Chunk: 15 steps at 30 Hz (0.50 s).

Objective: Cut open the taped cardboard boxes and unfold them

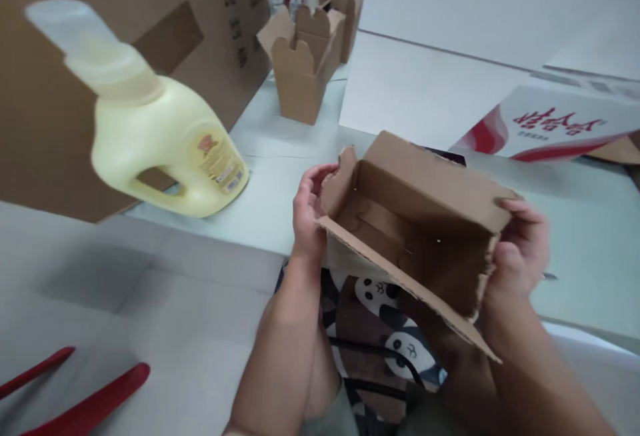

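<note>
Centre frame: open carton [415, 223] gripped by left hand [306, 213], right hand [520, 249] | hold end walls square, press evenly.

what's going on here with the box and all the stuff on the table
A person holds an open cardboard box with both bare hands: the left hand grips one end flap, the right hand the opposite end. The box looks empty inside, its flaps up. A pale yellow jug with a handle stands on the table to the left. More folded-up cardboard boxes stand farther back.
</note>
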{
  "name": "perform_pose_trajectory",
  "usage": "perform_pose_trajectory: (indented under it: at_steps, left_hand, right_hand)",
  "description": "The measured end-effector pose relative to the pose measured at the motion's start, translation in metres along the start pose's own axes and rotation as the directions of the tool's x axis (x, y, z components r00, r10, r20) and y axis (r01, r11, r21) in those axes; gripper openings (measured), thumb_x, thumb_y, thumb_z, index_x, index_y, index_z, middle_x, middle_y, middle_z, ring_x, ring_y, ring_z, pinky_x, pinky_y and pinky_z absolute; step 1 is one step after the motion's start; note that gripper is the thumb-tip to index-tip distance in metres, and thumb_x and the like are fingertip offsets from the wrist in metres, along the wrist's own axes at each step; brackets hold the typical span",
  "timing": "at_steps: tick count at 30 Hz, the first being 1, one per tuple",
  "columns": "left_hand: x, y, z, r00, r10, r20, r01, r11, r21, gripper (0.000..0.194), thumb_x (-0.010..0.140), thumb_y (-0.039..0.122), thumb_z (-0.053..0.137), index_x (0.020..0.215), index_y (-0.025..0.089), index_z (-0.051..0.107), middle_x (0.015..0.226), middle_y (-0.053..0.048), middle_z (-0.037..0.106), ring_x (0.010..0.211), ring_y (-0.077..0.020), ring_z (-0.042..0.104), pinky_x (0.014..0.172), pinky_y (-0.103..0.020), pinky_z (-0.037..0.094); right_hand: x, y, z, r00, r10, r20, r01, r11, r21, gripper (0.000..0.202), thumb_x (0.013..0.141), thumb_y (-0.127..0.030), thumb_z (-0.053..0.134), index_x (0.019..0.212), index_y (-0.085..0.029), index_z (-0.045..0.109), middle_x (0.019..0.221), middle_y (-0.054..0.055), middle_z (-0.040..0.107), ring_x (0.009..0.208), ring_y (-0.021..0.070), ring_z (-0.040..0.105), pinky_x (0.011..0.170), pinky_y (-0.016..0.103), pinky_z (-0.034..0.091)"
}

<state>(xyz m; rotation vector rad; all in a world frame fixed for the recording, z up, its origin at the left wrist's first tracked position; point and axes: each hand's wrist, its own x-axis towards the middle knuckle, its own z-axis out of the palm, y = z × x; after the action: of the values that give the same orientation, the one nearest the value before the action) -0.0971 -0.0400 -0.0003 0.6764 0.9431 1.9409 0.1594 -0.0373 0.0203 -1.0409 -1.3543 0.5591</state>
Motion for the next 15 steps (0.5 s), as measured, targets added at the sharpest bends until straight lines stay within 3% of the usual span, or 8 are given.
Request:
perform_pose_trajectory:
  at_steps: [3,6,9,12,15]
  left_hand:
    - [-0.008,-0.011,0.016,0.991,-0.028,0.130,0.023,0.999,0.040,0.056,0.088,0.074,0.051,0.110,0.028,0.073,0.120,-0.006,0.074,0.119,-0.0300,0.067,0.105,-0.045,0.052]
    - [-0.011,-0.023,0.027,0.967,0.018,0.253,-0.050,0.991,0.121,0.062,0.089,0.078,0.047,0.111,0.029,0.076,0.129,-0.006,0.073,0.130,-0.0319,0.063,0.115,-0.049,0.047]
    - [-0.012,-0.032,0.037,0.932,0.059,0.358,-0.142,0.968,0.209,0.075,0.089,0.085,0.035,0.108,0.028,0.080,0.137,-0.006,0.071,0.140,-0.0334,0.056,0.122,-0.051,0.040]
    - [-0.013,-0.038,0.047,0.919,0.092,0.384,-0.206,0.942,0.267,0.092,0.084,0.094,0.022,0.105,0.027,0.081,0.136,-0.008,0.071,0.141,-0.0350,0.056,0.124,-0.054,0.038]
    - [-0.016,-0.045,0.058,0.929,0.097,0.357,-0.221,0.920,0.323,0.097,0.080,0.099,0.020,0.101,0.027,0.081,0.134,-0.009,0.072,0.139,-0.0348,0.058,0.122,-0.053,0.040]
  right_hand:
    - [-0.007,0.021,-0.014,0.999,-0.012,0.034,0.011,1.000,0.024,0.060,0.073,-0.060,0.077,0.122,-0.029,0.062,0.124,0.009,0.062,0.121,0.0323,0.058,0.113,0.058,0.042]
    - [-0.012,0.041,-0.031,0.995,0.060,0.085,-0.059,0.998,-0.015,0.061,0.079,-0.058,0.073,0.132,-0.031,0.059,0.135,0.008,0.059,0.132,0.0324,0.053,0.119,0.056,0.037]
    - [-0.016,0.049,-0.044,0.990,0.127,0.065,-0.127,0.992,-0.003,0.056,0.082,-0.059,0.070,0.129,-0.031,0.059,0.135,0.007,0.060,0.133,0.0318,0.055,0.119,0.054,0.040]
    - [-0.019,0.046,-0.052,0.980,0.186,0.063,-0.188,0.982,0.023,0.051,0.086,-0.052,0.067,0.132,-0.032,0.056,0.138,0.006,0.058,0.134,0.0309,0.055,0.118,0.053,0.042]
    - [-0.023,0.043,-0.055,0.971,0.222,0.084,-0.226,0.973,0.038,0.053,0.089,-0.047,0.064,0.139,-0.039,0.048,0.141,0.004,0.057,0.130,0.0313,0.060,0.110,0.051,0.050]
